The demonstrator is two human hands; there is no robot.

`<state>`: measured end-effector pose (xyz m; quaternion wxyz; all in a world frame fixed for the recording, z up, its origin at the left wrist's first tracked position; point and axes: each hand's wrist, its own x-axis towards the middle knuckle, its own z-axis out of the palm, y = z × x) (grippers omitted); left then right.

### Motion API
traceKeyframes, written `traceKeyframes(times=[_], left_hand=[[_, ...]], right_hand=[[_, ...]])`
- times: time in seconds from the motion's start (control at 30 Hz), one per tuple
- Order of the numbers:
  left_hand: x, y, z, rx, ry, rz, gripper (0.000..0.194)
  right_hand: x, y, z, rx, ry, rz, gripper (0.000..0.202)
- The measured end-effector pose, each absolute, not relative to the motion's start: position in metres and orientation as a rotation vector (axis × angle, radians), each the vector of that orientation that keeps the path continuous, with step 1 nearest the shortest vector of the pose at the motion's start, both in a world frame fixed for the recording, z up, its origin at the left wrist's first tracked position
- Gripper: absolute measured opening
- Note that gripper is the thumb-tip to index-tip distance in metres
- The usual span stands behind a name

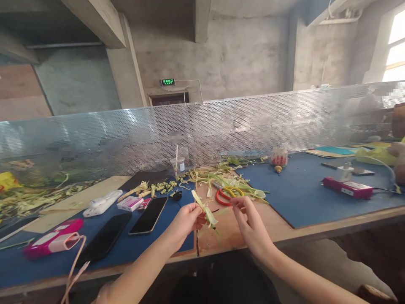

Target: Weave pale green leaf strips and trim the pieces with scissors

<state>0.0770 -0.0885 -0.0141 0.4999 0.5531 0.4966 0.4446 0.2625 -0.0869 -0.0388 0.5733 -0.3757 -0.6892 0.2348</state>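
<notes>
My left hand (191, 217) is closed, pinching a pale green husk strip (210, 216) that looks like corn husk. The strip sticks out above and below the fingers and has a small dark spot near its lower end. To the right, my right hand (248, 215) has its fingers curled inward toward the thumb; whatever lies between the fingertips, if anything, is too small to make out. Just beyond it lie scissors with red and yellow handles (224, 197), their blades pointing away. Behind them spreads a heap of loose husk leaves (236, 182).
Left of the hands are a phone (148, 215), a dark phone (106, 236), small boxes (130, 204), a white power strip (103, 203) and braided husk pieces (161, 187). A jar (279, 156) and a magenta box (347, 188) stand right. A perforated metal screen (218, 126) borders the back.
</notes>
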Motion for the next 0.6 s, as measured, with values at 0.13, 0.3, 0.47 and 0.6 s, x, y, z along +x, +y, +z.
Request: traceKeyframes(times=[0.13, 0.3, 0.47, 0.6], left_hand=[[0.074, -0.083, -0.022, 1.436, 1.317, 1.089, 0.019], [0.074, -0.078, -0.03, 1.616, 1.335, 1.094, 0.022], [0.074, -0.081, -0.035, 1.658, 1.22, 1.071, 0.031], [0.076, -0.083, -0.035, 1.696, 1.258, 1.071, 0.035]], right_hand=[[0.265, -0.086, -0.04, -0.808, -1.8, 0.025, 0.016], [0.256, -0.09, -0.042, -0.811, -2.089, -0.114, 0.013], [0.25, -0.087, -0.036, -0.8, -2.085, 0.178, 0.025], [0.252, -0.078, -0.029, -0.693, -2.039, 0.656, 0.03]])
